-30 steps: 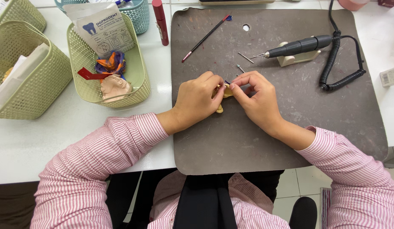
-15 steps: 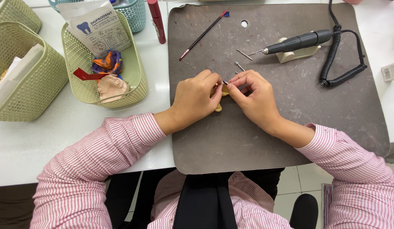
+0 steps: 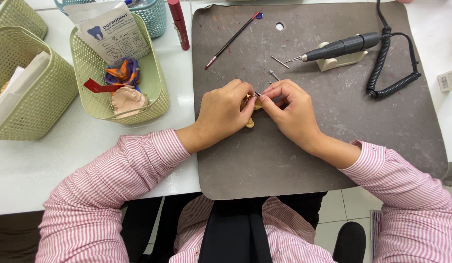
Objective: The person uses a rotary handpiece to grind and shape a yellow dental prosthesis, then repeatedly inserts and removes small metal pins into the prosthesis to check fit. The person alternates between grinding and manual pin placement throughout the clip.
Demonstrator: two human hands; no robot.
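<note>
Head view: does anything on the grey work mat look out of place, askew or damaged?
Little stands out. Two loose metal burs lie scattered on the grey work mat near the black handpiece, which sits in its beige cradle. The mat's edges look worn and uneven.

left hand, right hand pinching yellow dental cast, grey mat

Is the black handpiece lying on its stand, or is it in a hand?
On its stand: the black handpiece lies across the beige stand, apart from both hands.
</note>
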